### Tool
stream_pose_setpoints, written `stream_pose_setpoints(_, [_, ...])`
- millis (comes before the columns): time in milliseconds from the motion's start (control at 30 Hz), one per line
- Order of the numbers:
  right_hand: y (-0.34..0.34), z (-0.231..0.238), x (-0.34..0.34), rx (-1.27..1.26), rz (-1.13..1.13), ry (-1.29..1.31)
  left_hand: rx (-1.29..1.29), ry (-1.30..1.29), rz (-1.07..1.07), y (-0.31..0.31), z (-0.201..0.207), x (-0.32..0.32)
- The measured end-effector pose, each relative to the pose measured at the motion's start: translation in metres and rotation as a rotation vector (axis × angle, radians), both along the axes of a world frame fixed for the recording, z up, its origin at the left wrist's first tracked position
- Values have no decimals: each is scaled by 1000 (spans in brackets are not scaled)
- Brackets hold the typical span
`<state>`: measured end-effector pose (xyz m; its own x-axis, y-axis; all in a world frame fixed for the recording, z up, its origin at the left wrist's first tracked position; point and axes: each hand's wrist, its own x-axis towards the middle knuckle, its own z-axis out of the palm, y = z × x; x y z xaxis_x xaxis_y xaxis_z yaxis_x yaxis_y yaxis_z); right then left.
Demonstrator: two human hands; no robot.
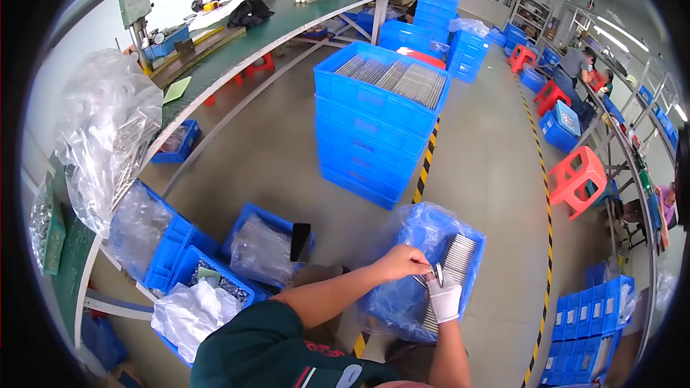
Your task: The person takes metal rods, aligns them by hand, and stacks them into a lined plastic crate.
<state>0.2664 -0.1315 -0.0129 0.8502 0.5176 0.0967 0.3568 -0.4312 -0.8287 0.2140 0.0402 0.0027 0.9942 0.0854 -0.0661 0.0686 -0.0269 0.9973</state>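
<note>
Over a blue bin (474, 259) lined with clear plastic (424, 226), both my hands meet. My bare left hand (404, 261) is closed in a pinch at a small shiny metal rod (440, 273). My right hand (444, 297), in a white glove, is closed around the same rod from below. Its fingertips are partly hidden. Under and beside the hands, rows of slim metal rods (458, 255) lie side by side in the bin. The plastic liner bunches over the bin's left part.
A stack of blue bins (366, 140) with metal rods on top stands ahead. Left are a green-topped bench (302, 18), a bin of small metal parts (190, 266) and a bagged bin (248, 212). Red stools (577, 181) stand at right beyond striped floor tape (543, 172).
</note>
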Motion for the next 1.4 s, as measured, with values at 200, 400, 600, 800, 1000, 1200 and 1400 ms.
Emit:
stream_pose_setpoints(200, [-4, 23, 2, -12, -63, 60, 59, 32, -62, -11, 2, 16])
stream_pose_setpoints(400, [14, 17, 7, -130, 9, 98, 3, 41, 132, 3, -20, 9])
stream_pose_setpoints(600, [-4, 17, 3, 84, -39, 248, -168, 23, 37, -11, -16, 21])
stream_pose_setpoints(800, [0, 9, 4, 101, 34, 337, -295, 51, 7, -4, -14, 14])
stream_pose_setpoints(1000, [3, -1, 7, 39, 53, -152, 9, -95, 2, -4, -18, 15])
stream_pose_setpoints(1200, [3, 15, 7, 185, 157, 399, -72, 8, 139, 8, -13, 17])
stream_pose_setpoints(1400, [-1, 19, -8, 326, 237, 675, -339, 71, -65, 3, -14, 5])
